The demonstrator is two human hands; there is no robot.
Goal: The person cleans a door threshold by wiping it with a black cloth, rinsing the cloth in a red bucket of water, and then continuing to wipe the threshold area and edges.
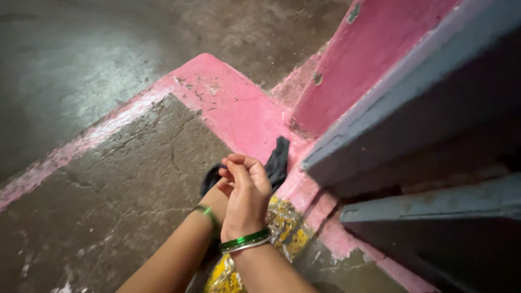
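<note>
The right hand (247, 198) sits low in the middle of the view, its back turned up and its fingers (241, 163) curled inward; it covers most of the left hand (223, 187), whose wrist comes in from the lower left and whose fingers are hidden, so whether the left grip is closed on anything cannot be told. The right grip is curled closed against the left hand, and whether it pinches the dark cloth (277, 163) just behind it is hidden too. That dark cloth lies crumpled on the pink ledge (228, 103), touching or just past the fingertips. Each wrist carries green bangles (244, 240), and a yellow patterned fabric (285, 228) shows right below the hands. The pink ledge runs as a raised painted border from the left edge up to a rounded corner, then bends down to the right along a pink wall (369, 59). Hard against the hands on the right stands a grey door frame (391, 114) with a dark gap, so room is tight there. To the left and ahead lies open space: a cracked, rough concrete floor (108, 184) inside the border, and smoother, shiny grey floor beyond it at the top left.
</note>
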